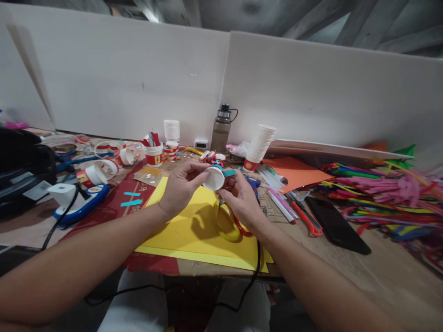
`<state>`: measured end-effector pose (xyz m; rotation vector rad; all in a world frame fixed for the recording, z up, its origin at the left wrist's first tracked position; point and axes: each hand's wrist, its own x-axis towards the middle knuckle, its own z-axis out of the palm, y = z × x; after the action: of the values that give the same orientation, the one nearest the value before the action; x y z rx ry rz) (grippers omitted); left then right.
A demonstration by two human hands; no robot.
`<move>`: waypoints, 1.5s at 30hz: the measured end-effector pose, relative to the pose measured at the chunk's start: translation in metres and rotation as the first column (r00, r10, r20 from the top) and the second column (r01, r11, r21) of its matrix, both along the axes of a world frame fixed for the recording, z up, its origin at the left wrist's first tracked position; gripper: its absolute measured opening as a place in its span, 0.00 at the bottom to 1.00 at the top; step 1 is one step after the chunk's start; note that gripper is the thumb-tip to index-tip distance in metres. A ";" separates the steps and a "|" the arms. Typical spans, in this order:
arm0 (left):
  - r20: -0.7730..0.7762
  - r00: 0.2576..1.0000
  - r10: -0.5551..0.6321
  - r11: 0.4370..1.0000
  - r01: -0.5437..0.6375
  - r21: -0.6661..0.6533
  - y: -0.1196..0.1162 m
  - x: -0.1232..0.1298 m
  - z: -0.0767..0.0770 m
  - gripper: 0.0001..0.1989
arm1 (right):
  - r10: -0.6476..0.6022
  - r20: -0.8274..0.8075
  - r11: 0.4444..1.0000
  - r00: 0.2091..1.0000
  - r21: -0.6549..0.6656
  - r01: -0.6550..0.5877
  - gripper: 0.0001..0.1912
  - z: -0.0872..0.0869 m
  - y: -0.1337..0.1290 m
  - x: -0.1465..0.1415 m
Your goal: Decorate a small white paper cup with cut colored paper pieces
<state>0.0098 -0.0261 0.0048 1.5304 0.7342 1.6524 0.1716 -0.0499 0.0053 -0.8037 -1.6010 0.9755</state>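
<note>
In the middle of the head view a small white paper cup (pixel 213 179) is tipped with its open mouth toward me. My left hand (pixel 182 185) grips it from the left, thumb near the rim. A turquoise paper strip (pixel 229 173) sticks out at the cup's right side, pinched by my right hand (pixel 241 196). More red and turquoise bits show just behind the cup. Below my hands lie yellow paper sheets (pixel 187 235). Scissors with a yellow handle loop (pixel 226 228) rest there, and a red loop (pixel 244 226) is partly hidden by my right hand.
At the back stand a water bottle (pixel 220 131) and a tall cup stack (pixel 259 147). Markers (pixel 282 205), a utility knife (pixel 306 216), a black phone (pixel 337 223) and pipe cleaners (pixel 391 193) lie right. Leftward are loose turquoise strips (pixel 131 203) and a blue-and-white device (pixel 81 207).
</note>
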 end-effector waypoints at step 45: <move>-0.217 0.975 -0.045 0.990 0.072 0.117 -0.004 -0.005 0.001 0.06 | -0.035 0.202 0.987 0.979 0.162 0.002 0.05 -0.003 -0.002 0.008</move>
<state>0.0051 -0.0304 0.0057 1.8223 0.7008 1.5295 0.1792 -0.0521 0.0020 -0.8261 -1.8196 0.7577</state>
